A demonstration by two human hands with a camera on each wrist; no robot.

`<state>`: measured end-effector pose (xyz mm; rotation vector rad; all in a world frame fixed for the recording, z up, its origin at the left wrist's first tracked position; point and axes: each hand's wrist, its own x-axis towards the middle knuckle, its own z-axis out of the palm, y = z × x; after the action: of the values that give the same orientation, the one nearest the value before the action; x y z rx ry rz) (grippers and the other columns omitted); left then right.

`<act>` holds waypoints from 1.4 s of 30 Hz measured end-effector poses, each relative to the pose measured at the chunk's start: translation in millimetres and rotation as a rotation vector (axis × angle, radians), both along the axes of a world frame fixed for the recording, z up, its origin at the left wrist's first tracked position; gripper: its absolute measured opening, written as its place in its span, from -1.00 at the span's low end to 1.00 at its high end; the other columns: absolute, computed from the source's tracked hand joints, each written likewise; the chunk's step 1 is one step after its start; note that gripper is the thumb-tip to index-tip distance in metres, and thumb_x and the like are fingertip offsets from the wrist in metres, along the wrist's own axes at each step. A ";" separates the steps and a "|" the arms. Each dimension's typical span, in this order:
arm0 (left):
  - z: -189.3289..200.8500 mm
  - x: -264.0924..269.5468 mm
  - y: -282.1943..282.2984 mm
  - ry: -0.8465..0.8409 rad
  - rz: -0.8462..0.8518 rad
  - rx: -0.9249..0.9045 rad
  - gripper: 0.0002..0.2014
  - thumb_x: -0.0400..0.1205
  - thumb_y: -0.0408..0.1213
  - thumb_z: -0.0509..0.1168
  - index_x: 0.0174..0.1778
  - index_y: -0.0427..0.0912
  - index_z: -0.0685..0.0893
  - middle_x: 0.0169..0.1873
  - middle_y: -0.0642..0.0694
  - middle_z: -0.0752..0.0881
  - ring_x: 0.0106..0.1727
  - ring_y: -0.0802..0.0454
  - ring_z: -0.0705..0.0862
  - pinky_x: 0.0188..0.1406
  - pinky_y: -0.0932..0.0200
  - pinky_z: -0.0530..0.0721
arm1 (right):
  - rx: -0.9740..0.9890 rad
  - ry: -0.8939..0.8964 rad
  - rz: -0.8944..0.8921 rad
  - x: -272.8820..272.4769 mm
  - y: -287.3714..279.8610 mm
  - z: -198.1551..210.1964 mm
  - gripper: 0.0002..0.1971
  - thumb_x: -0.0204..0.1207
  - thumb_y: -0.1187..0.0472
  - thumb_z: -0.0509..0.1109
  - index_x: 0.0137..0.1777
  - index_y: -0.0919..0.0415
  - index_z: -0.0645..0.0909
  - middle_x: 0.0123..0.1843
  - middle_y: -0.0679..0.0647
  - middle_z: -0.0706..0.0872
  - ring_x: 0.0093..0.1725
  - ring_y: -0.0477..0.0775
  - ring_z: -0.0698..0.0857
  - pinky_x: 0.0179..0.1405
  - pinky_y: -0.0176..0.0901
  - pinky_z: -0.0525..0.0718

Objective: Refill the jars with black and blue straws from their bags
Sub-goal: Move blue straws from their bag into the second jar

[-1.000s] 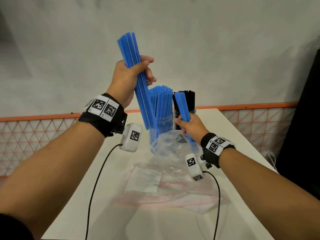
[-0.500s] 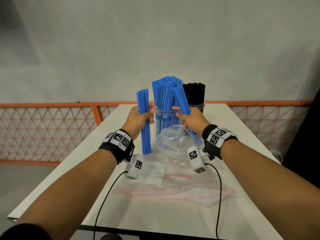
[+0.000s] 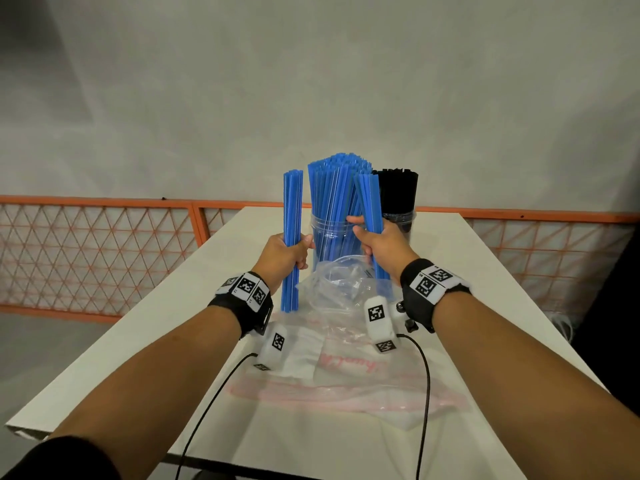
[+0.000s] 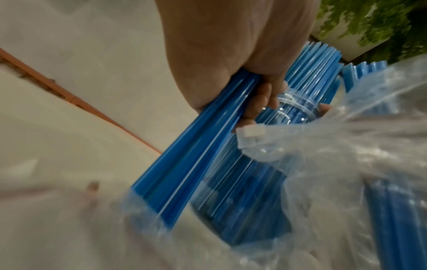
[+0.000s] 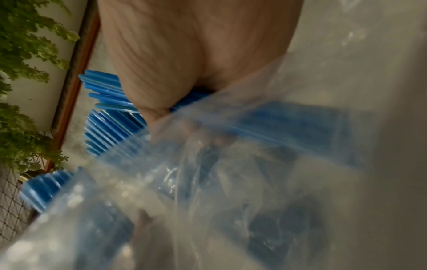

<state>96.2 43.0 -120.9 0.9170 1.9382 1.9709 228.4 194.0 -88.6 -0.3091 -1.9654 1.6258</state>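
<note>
Blue straws (image 3: 337,202) fill the clear jar (image 3: 327,237) at the far middle of the white table (image 3: 485,306), with a jar of black straws (image 3: 398,195) just right of it. The left hand (image 3: 284,254) has its fingers wrapped round an upright blue bundle (image 3: 292,237) left of the jar. The right hand (image 3: 382,247) grips a second, tilted bundle (image 3: 370,209) whose lower end sits in the crumpled clear bag (image 3: 339,285) near the jar. A flat pink-printed bag (image 3: 346,382) lies nearer.

Blue straws (image 3: 292,237) smooth glossy plastic; jar (image 3: 329,233) clear plastic; bag (image 3: 343,285) crinkled transparent film; table (image 3: 485,271) matt.
</note>
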 end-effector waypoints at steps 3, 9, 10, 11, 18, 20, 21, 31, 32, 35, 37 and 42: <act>45.7 5.2 3.0 0.069 -0.026 0.146 -0.69 0.72 -0.13 0.32 -0.27 -0.25 0.63 -0.62 0.01 0.47 -0.55 0.07 0.47 -0.37 0.17 0.61 | -0.004 -0.011 0.010 -0.1 1.3 2.4 -0.81 0.65 0.28 0.27 0.13 0.06 0.66 -0.45 0.02 0.37 -0.48 -0.03 0.32 -0.47 -0.11 0.38; 148.8 27.4 35.2 0.168 -0.077 0.450 -0.64 0.66 0.02 0.34 -0.38 -0.09 0.54 -0.62 0.02 0.46 -0.58 0.06 0.46 -0.46 0.16 0.58 | -0.069 -0.013 -0.006 -2.9 -0.3 7.5 -0.80 0.66 0.30 0.26 0.19 0.29 0.64 -0.46 0.07 0.34 -0.49 0.00 0.30 -0.49 -0.08 0.35; 154.5 29.6 42.5 0.170 -0.071 0.464 -0.63 0.66 0.02 0.33 -0.39 -0.08 0.51 -0.62 0.02 0.45 -0.58 0.07 0.44 -0.47 0.16 0.57 | -0.079 -0.020 -0.010 -2.9 -0.4 8.4 -0.80 0.66 0.30 0.26 0.20 0.31 0.63 -0.45 0.08 0.34 -0.48 0.00 0.30 -0.48 -0.08 0.35; 156.5 30.8 48.9 0.170 -0.061 0.473 -0.64 0.67 0.01 0.33 -0.37 -0.09 0.49 -0.62 0.03 0.43 -0.58 0.08 0.41 -0.48 0.17 0.55 | -0.082 -0.027 -0.013 -3.0 -0.7 9.1 -0.80 0.66 0.30 0.26 0.20 0.31 0.63 -0.45 0.08 0.33 -0.48 0.00 0.30 -0.48 -0.08 0.35; 138.2 26.3 67.8 0.202 0.016 0.501 -0.67 0.64 -0.01 0.36 -0.30 -0.10 0.47 -0.63 0.09 0.38 -0.59 0.11 0.35 -0.52 0.18 0.51 | -0.083 -0.037 -0.021 -4.5 -2.0 10.1 -0.80 0.65 0.31 0.27 0.20 0.32 0.62 -0.47 0.04 0.35 -0.51 -0.05 0.29 -0.50 -0.13 0.32; 135.0 27.0 70.2 0.232 0.021 0.490 -0.66 0.61 0.01 0.38 -0.34 -0.08 0.46 -0.64 0.08 0.38 -0.60 0.10 0.36 -0.51 0.16 0.51 | -0.086 -0.035 -0.013 -4.7 -1.2 9.7 -0.81 0.65 0.31 0.28 0.20 0.31 0.62 -0.48 0.03 0.34 -0.52 -0.05 0.28 -0.52 -0.14 0.31; 133.6 27.7 71.1 0.245 0.024 0.489 -0.65 0.62 0.00 0.38 -0.36 -0.07 0.45 -0.64 0.08 0.38 -0.60 0.10 0.35 -0.51 0.16 0.51 | -0.090 -0.034 -0.011 -5.1 -0.8 9.4 -0.81 0.65 0.31 0.28 0.19 0.32 0.62 -0.48 0.03 0.33 -0.53 -0.05 0.28 -0.52 -0.14 0.31; 127.3 29.8 69.0 0.275 0.084 0.467 -0.68 0.71 -0.13 0.32 -0.32 -0.15 0.46 -0.64 0.04 0.40 -0.60 0.10 0.39 -0.48 0.12 0.55 | -0.068 0.067 -0.042 -18.3 0.4 13.0 -0.94 0.56 0.22 0.42 -0.07 0.14 0.58 -0.47 -0.10 0.52 -0.71 -0.32 0.47 -0.70 -0.50 0.41; 125.7 30.0 69.2 0.297 0.096 0.442 -0.68 0.71 -0.11 0.32 -0.32 -0.15 0.48 -0.64 0.02 0.42 -0.59 0.10 0.43 -0.46 0.12 0.59 | -0.065 0.076 -0.058 -21.4 0.9 14.1 -0.91 0.54 0.21 0.44 -0.03 0.17 0.59 -0.45 -0.10 0.54 -0.70 -0.33 0.49 -0.70 -0.51 0.41; 119.4 30.2 71.5 0.393 0.156 0.356 -0.66 0.68 -0.02 0.34 -0.31 -0.15 0.52 -0.56 -0.01 0.54 -0.53 0.14 0.54 -0.41 0.21 0.62 | -0.033 0.061 -0.101 -28.6 3.2 14.2 -0.90 0.51 0.20 0.48 -0.10 0.16 0.61 -0.46 -0.10 0.55 -0.70 -0.34 0.49 -0.68 -0.48 0.42; 115.6 30.0 73.3 0.452 0.224 0.292 -0.71 0.64 0.06 0.36 -0.25 -0.05 0.57 -0.35 -0.05 0.68 -0.34 0.15 0.67 -0.29 0.22 0.65 | -0.020 0.065 -0.118 -30.8 4.1 12.4 -0.86 0.49 0.20 0.49 -0.23 0.07 0.58 -0.48 -0.11 0.54 -0.70 -0.34 0.49 -0.65 -0.46 0.42; 112.7 21.7 72.6 0.579 0.372 0.156 -0.61 0.59 0.16 0.34 0.08 -0.10 0.64 -0.14 0.19 0.52 0.07 -0.13 0.66 0.16 -0.18 0.66 | -0.076 0.117 -0.105 -28.7 2.1 11.0 -0.84 0.50 0.23 0.49 -0.23 0.04 0.56 -0.61 -0.20 0.59 -0.68 -0.33 0.51 -0.67 -0.47 0.43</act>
<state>117.9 115.6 -8.2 1.3756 2.4328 2.2672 199.7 196.1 -77.6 -0.3325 -1.7745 1.6165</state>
